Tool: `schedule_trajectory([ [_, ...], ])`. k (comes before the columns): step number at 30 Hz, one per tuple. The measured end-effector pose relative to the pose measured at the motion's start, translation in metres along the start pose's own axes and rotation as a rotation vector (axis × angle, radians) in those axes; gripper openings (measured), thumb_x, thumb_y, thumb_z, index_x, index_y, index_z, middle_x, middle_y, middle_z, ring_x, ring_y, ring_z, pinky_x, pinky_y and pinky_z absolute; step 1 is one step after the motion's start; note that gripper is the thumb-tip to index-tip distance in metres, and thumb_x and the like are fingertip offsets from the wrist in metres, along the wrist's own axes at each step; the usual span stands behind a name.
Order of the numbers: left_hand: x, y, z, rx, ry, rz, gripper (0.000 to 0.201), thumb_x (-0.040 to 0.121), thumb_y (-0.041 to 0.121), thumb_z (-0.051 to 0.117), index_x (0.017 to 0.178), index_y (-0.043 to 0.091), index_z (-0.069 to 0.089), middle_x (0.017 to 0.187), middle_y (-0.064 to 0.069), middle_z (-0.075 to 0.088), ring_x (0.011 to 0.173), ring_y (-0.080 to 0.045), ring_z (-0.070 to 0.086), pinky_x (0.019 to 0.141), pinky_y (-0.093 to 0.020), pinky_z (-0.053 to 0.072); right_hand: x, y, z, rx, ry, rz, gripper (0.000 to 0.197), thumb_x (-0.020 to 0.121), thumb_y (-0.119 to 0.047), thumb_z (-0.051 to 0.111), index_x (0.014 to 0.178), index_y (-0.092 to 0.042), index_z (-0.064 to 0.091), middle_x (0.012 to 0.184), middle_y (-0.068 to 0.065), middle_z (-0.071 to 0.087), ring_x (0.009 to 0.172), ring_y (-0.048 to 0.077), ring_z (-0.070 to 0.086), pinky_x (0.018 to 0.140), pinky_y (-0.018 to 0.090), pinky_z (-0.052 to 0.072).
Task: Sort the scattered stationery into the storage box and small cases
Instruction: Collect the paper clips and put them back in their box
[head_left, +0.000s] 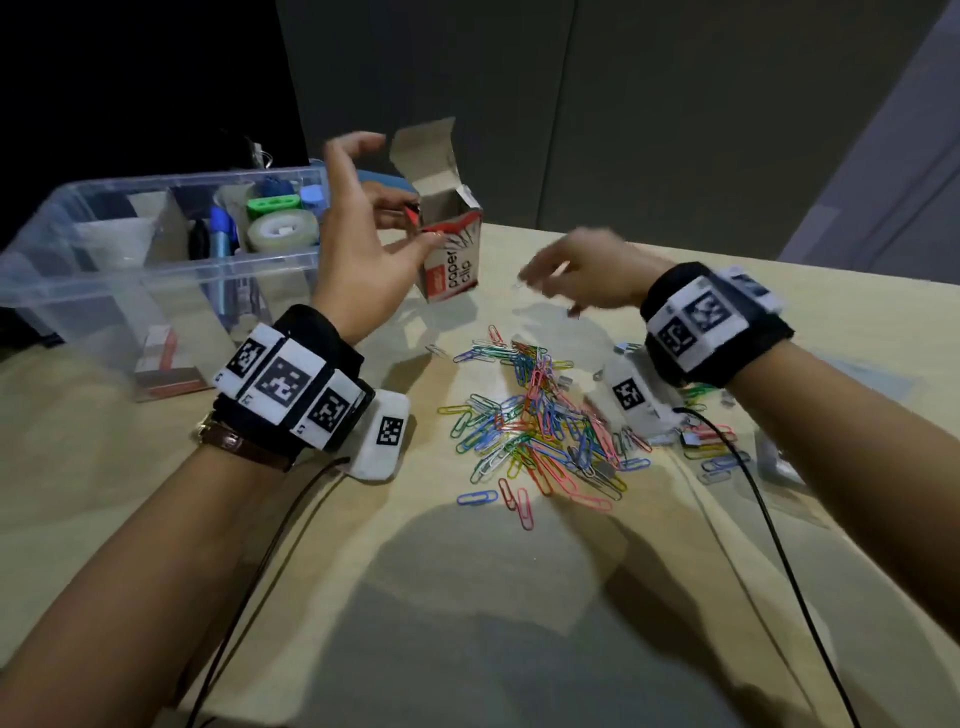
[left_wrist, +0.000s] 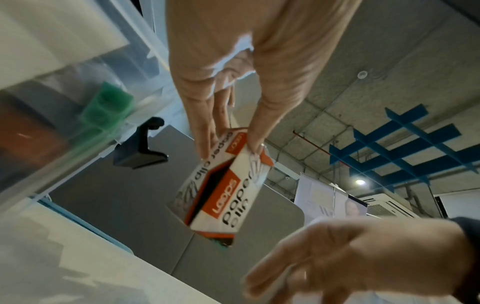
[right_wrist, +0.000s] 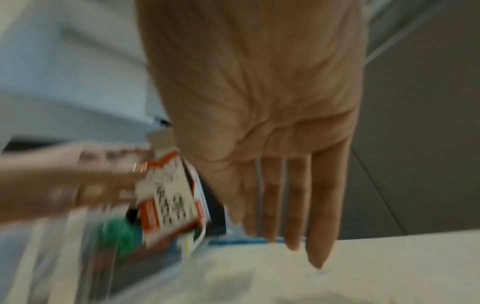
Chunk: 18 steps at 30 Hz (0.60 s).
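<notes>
Left hand (head_left: 358, 249): thumb and fingers are pinching the upper part of the paper clip box (head_left: 451, 248), thumb on the near printed face, fingers on the far side; index finger is sticking up free of the box. In the left wrist view the thumb and fingers (left_wrist: 205, 131) are closing on the box's top end (left_wrist: 223, 185). The box is sitting tilted, top flap open and standing up; whether its base is touching the table (head_left: 493, 597) I cannot tell.

Right hand (head_left: 582, 273): fingers are extending, loosely spread, holding nothing that shows. Blur is heavy in the head view; in the right wrist view the fingers (right_wrist: 324, 205) are pointing straight down toward the table surface, palm facing the camera. The hand is hovering just right of the box, apart from it.

Below and nearer than both sets of fingers, the pile of coloured paper clips (head_left: 540, 421) is lying scattered on the table, some strays reaching under the right wrist.

Left of the left-hand fingers, the clear storage box (head_left: 156, 270) is standing on the table, holding a tape roll (head_left: 280, 233), a green piece (head_left: 272, 205) and blue pens (head_left: 221, 234) in its compartments.

Both wrists are wearing black bands with printed marker squares (head_left: 283, 379); black cables (head_left: 769, 519) are trailing from them toward the person.
</notes>
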<state>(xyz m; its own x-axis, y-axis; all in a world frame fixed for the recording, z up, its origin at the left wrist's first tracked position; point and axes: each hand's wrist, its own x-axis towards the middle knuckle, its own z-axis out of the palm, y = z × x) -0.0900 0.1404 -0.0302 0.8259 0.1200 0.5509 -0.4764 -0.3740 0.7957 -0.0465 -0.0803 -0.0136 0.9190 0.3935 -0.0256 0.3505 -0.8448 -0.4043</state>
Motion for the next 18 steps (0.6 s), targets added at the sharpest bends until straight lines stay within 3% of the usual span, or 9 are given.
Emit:
schedule_trajectory([
  [2, 0.001, -0.003, 0.0, 0.012, 0.046, -0.006, 0.075, 0.076, 0.009, 0.08, 0.132, 0.013, 0.03, 0.101, -0.007, 0.067, 0.093, -0.012, 0.067, 0.089, -0.036, 0.055, 0.005, -0.006, 0.016, -0.296, -0.259, -0.104, 0.045, 0.097, -0.009, 0.05, 0.141, -0.018, 0.049, 0.147, 0.005, 0.047, 0.129, 0.023, 0.049, 0.109, 0.031, 0.035],
  [4, 0.001, -0.006, 0.001, 0.023, 0.052, -0.009, 0.074, 0.076, 0.011, 0.079, 0.131, 0.015, 0.03, 0.101, -0.007, 0.067, 0.093, -0.012, 0.067, 0.088, -0.037, 0.055, 0.007, -0.02, 0.03, -0.352, -0.426, -0.178, 0.059, 0.097, -0.004, 0.045, 0.151, -0.024, 0.032, 0.159, 0.001, 0.027, 0.143, 0.021, 0.03, 0.117, 0.032, 0.021],
  [8, 0.0, -0.007, 0.002, 0.067, 0.063, -0.017, 0.072, 0.077, 0.009, 0.078, 0.131, 0.016, 0.03, 0.103, -0.006, 0.066, 0.093, -0.009, 0.066, 0.087, -0.034, 0.056, 0.005, -0.03, 0.046, -0.438, -0.657, -0.259, 0.079, 0.089, 0.008, 0.041, 0.153, -0.035, 0.022, 0.162, -0.013, 0.01, 0.148, 0.017, 0.019, 0.12, 0.04, 0.016],
  [10, 0.001, -0.006, 0.001, 0.061, 0.043, -0.029, 0.072, 0.078, 0.01, 0.077, 0.131, 0.018, 0.029, 0.104, -0.007, 0.066, 0.094, -0.009, 0.066, 0.087, -0.033, 0.056, -0.007, -0.028, 0.044, -0.441, -0.731, -0.289, 0.082, 0.087, 0.01, 0.039, 0.151, -0.038, 0.025, 0.161, -0.016, 0.013, 0.145, 0.015, 0.025, 0.119, 0.04, 0.021],
  [12, 0.001, -0.006, 0.002, 0.06, 0.023, -0.038, 0.072, 0.078, 0.009, 0.077, 0.131, 0.019, 0.029, 0.105, -0.007, 0.066, 0.094, -0.009, 0.066, 0.087, -0.032, 0.056, -0.021, -0.025, 0.035, -0.334, -0.713, -0.32, 0.069, 0.091, 0.005, 0.045, 0.147, -0.035, 0.038, 0.156, -0.011, 0.033, 0.139, 0.013, 0.038, 0.116, 0.037, 0.028],
  [14, -0.001, -0.005, 0.003, 0.051, -0.008, -0.046, 0.072, 0.078, 0.008, 0.077, 0.132, 0.017, 0.029, 0.105, -0.008, 0.066, 0.094, -0.01, 0.067, 0.086, -0.03, 0.056, -0.031, -0.022, 0.027, -0.214, -0.592, -0.334, 0.055, 0.091, -0.011, 0.064, 0.141, -0.03, 0.05, 0.139, -0.004, 0.056, 0.124, 0.013, 0.053, 0.108, 0.031, 0.039],
  [16, -0.003, -0.003, 0.004, 0.027, -0.053, -0.069, 0.072, 0.078, 0.007, 0.077, 0.131, 0.016, 0.029, 0.103, -0.008, 0.066, 0.092, -0.012, 0.067, 0.084, -0.027, 0.056, -0.038, -0.019, 0.025, -0.212, -0.497, -0.321, 0.066, 0.074, -0.029, 0.084, 0.135, -0.027, 0.057, 0.124, -0.006, 0.06, 0.111, 0.008, 0.056, 0.094, 0.021, 0.043],
  [18, -0.004, -0.001, 0.007, 0.008, -0.108, -0.112, 0.072, 0.077, 0.006, 0.078, 0.128, 0.02, 0.029, 0.1, -0.003, 0.066, 0.09, -0.01, 0.067, 0.082, -0.025, 0.057, -0.041, -0.019, 0.028, -0.298, -0.498, -0.31, 0.078, 0.061, -0.033, 0.091, 0.13, -0.023, 0.058, 0.117, -0.005, 0.054, 0.101, 0.009, 0.053, 0.084, 0.02, 0.043],
])
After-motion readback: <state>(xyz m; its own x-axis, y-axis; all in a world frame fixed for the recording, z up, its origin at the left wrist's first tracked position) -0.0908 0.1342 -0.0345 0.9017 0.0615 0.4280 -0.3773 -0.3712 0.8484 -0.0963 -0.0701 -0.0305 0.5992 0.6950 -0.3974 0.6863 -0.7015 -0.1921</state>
